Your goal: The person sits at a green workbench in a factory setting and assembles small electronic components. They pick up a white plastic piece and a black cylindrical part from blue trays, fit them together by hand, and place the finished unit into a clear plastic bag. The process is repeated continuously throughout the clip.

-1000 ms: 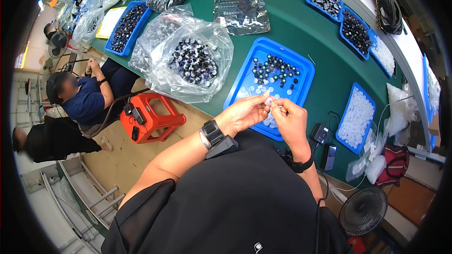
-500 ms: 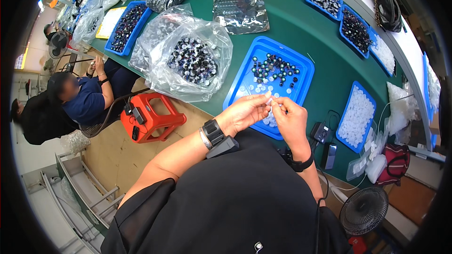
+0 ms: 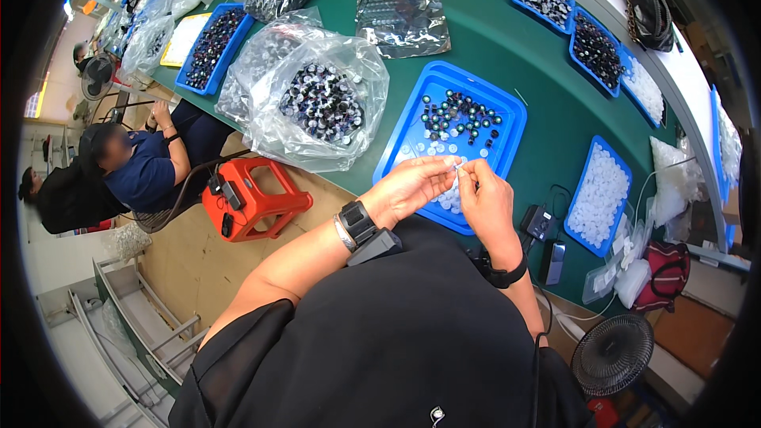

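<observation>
My left hand (image 3: 414,187) and my right hand (image 3: 488,200) meet above the near part of a blue tray (image 3: 507,99). Thumbs and fingertips of both pinch a small whitish piece (image 3: 457,165), too small and too covered to name exactly. Beneath and beyond them, the tray holds dark, shiny round pieces (image 3: 460,115) toward its far side. Small clear-white discs (image 3: 432,147) lie nearer, partly hidden by my hands.
Left of the tray sits an open plastic bag (image 3: 372,71) of dark and white pieces. A blue tray of white pieces (image 3: 598,198) stands right, beside a black adapter (image 3: 537,223). A red stool (image 3: 254,194) and a seated person (image 3: 151,162) are left.
My fingertips have shifted slightly around the small piece, and the right hand has turned a little. Both hands stay over the tray. The seated person's hands at left have moved slightly.
</observation>
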Motion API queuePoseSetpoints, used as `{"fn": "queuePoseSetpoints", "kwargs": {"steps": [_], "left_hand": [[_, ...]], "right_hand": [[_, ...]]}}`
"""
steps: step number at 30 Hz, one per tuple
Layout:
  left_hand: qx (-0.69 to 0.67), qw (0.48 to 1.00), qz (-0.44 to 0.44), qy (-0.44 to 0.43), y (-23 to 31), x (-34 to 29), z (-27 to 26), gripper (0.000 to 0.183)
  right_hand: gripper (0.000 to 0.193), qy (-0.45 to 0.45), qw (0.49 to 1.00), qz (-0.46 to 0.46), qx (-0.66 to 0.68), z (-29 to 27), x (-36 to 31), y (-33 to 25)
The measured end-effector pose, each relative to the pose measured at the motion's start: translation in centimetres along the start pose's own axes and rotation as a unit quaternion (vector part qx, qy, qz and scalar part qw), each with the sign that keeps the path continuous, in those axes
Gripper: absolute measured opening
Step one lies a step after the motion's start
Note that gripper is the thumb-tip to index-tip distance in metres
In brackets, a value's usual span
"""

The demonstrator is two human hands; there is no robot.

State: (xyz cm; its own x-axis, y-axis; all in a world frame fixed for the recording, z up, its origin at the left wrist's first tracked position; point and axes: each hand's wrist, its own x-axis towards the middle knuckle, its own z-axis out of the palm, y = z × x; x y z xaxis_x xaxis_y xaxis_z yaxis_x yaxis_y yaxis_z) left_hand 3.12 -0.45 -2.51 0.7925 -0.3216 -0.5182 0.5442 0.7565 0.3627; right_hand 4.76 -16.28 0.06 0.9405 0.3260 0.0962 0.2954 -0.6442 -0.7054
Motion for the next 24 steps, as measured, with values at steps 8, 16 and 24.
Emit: {"fn": "queuePoseSetpoints", "kwargs": {"steps": [8, 16, 24], "left_hand": [[-0.015, 1.0, -0.004, 0.0, 0.0, 0.0, -0.3, 0.019], [-0.055, 0.998, -0.037, -0.02, -0.1, 0.0, -0.5, 0.018], [-0.111, 0.992, -0.043, -0.035, -0.6, 0.5, -1.0, 0.017]], "right_hand": [[0.009, 0.076, 0.991, 0.001, 0.108, 0.9, 0.2, 0.0], [0.006, 0.079, 0.992, -0.099, 0.014, 0.7, 0.3, 0.2], [0.008, 0.083, 0.989, -0.125, -0.017, 0.8, 0.4, 0.2]]}}
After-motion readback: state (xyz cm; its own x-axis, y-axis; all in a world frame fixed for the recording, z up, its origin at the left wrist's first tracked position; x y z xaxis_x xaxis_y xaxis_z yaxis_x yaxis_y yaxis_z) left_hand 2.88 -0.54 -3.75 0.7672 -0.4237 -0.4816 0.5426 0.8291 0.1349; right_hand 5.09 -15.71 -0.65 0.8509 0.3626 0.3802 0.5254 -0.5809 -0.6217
